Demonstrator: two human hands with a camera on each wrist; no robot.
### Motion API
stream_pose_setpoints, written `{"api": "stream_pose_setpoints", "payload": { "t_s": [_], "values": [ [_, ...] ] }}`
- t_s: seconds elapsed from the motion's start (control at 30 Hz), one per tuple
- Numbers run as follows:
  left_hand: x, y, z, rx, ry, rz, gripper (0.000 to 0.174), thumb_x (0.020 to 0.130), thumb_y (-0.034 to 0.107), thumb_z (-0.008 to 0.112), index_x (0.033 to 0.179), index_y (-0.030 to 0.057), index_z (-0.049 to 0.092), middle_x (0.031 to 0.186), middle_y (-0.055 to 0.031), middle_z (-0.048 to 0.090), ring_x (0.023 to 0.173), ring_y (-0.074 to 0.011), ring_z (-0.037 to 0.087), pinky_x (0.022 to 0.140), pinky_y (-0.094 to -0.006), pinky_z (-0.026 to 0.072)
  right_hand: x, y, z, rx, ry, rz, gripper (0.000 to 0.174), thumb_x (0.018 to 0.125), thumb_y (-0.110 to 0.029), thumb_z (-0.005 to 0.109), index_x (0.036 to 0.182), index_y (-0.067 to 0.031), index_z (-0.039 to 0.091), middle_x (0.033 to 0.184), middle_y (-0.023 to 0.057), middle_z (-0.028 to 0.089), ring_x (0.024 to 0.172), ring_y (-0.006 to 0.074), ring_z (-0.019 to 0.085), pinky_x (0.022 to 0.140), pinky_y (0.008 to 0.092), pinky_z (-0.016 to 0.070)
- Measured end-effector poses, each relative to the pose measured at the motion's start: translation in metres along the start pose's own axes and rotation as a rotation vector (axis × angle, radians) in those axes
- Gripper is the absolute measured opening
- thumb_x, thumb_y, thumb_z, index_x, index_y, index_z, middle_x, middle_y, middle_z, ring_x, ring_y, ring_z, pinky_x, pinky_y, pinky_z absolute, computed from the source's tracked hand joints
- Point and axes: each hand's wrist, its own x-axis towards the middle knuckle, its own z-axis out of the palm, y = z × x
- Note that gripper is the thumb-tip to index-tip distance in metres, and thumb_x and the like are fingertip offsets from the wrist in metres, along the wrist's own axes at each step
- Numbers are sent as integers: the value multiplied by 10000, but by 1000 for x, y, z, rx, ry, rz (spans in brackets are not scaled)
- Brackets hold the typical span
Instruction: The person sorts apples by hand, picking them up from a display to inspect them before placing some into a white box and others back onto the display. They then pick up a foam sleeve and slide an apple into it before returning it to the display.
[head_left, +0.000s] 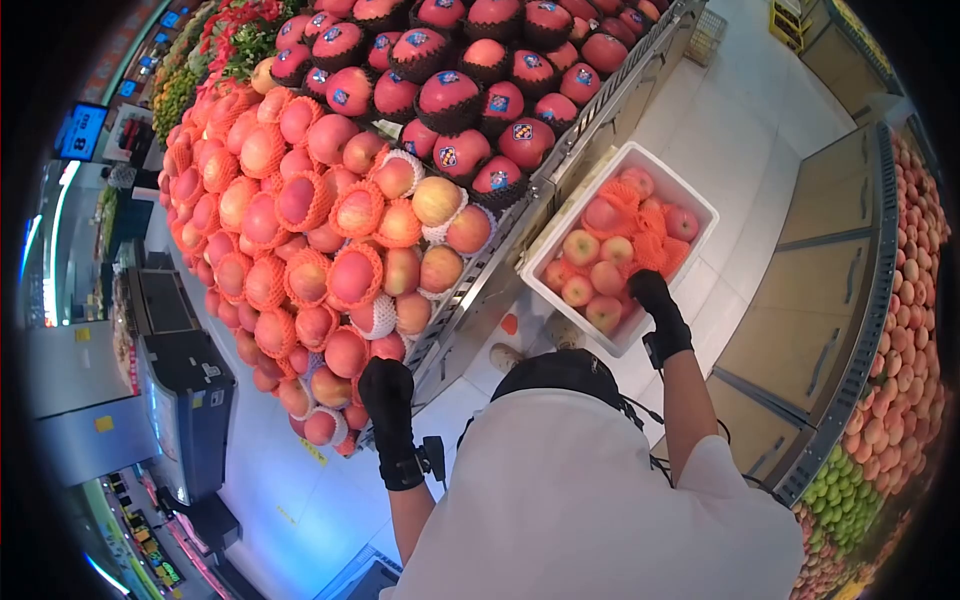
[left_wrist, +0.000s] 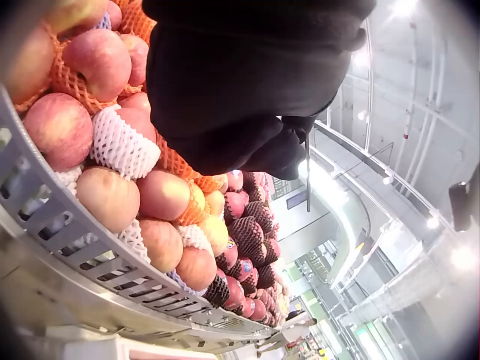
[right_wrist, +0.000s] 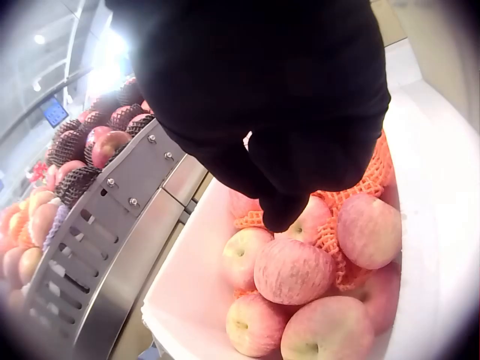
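Note:
Black gloves cover both hands. In the head view the right hand (head_left: 655, 303) is over the near right side of a white box (head_left: 703, 183) of apples (head_left: 581, 247). Its bent fingers point down at apples (right_wrist: 295, 271) and orange foam nets (right_wrist: 373, 174) in the right wrist view; no apple shows in its grasp, and the palm side is hidden. Beside the near edge of the piled apples (head_left: 352, 277) is the left hand (head_left: 388, 400). The left wrist view shows this hand (left_wrist: 240, 82) loosely curled above netted apples (left_wrist: 124, 142), with nothing visible in it.
Dark-netted, stickered apples (head_left: 450, 92) lie at the far end of the display, behind a slotted grey rail (left_wrist: 112, 262). To the right stand cabinets (head_left: 815, 300) under more fruit (head_left: 905, 310). A dark machine (head_left: 185, 400) stands at the left on the tiled floor (head_left: 745, 120).

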Motion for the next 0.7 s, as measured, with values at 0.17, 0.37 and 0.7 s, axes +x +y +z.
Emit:
{"api": "stream_pose_setpoints", "payload": {
  "t_s": [0.17,0.37,0.7],
  "values": [
    [-9,7,17,-22,22,-32,332,1024,258,494,724,144,409,639,35,371,527,-73,351,472,-230,264,10,-7,23,451,-32,514,224,758,-142,716,966,-66,679,826,116,650,773,281,645,672,422,518],
    [-22,1,32,22,28,16,378,1030,362,510,769,90,488,667,-19,469,523,-106,416,461,-239,328,20,-26,40,45,207,270,623,738,-149,710,1332,-143,521,1100,147,578,935,368,597,710,502,509],
    [-30,7,31,-128,14,-15,383,1033,376,509,798,74,502,704,-44,509,553,-120,456,482,-251,363,50,-54,40,-408,-152,176,595,782,-142,646,1359,-197,511,1137,122,515,877,324,583,669,432,501]
  ]
}}
